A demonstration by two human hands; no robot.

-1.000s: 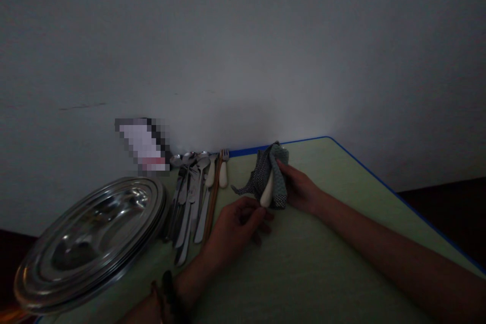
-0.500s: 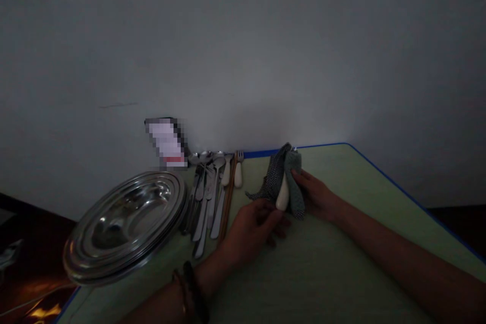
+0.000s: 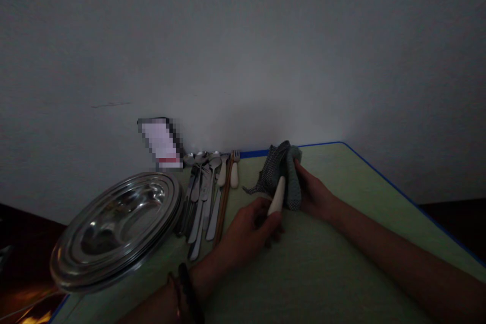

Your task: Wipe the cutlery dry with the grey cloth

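Held a white handle (image 3: 278, 196) in the left hand (image 3: 248, 228), over the middle of a pale green desk (image 3: 334, 273), with the fingers clamped on its near end, the thumb on the right. Slanted the handle away and a little to the right, its far end meeting the folds of a grey checked cloth (image 3: 270, 168). Could not tell the kind of utensil, with the far part hidden by the cloth. Gripped the cloth from the right in the right hand (image 3: 313, 190), fingers closed on it, some fingertips hidden behind the folds. Wore a dark band (image 3: 189, 288) and a thin bracelet (image 3: 174, 291) on the left wrist. Saw to the left of the hands a bunch of metal cutlery (image 3: 201, 207) lying roughly lengthwise, spoon bowls at the far end, with wooden chopsticks (image 3: 225, 197) along its right side and a white-handled fork (image 3: 234, 174) just beyond those to the right. Noticed farther left a stack of shiny metal plates (image 3: 61, 260) near the desk's left edge, and beyond it a pixelated phone-like object (image 3: 161, 142) leaning on the grey wall (image 3: 243, 50) at the far side.
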